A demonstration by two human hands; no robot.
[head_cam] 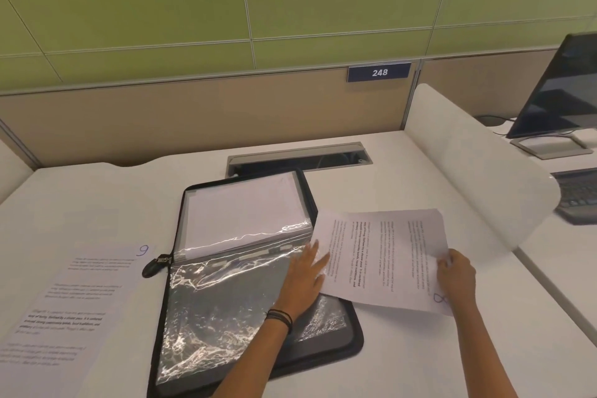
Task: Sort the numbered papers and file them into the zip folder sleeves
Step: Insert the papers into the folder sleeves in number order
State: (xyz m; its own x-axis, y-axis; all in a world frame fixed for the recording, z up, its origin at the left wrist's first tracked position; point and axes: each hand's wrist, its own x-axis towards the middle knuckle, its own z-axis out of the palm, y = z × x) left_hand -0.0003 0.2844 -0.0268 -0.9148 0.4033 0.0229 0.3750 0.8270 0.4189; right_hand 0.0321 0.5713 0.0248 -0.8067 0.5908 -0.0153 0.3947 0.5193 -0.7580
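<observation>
Clear sleeve (210, 317) under flat left hand (303, 281); paper 8 (381, 258), pinched by right hand (455, 275), lies rightward, long axis toward it.

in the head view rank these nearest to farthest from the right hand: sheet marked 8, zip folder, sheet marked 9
1. sheet marked 8: gripped by the right hand at its right edge.
2. zip folder: to the left, open on the desk.
3. sheet marked 9: flat at the far left, beyond the folder.
</observation>
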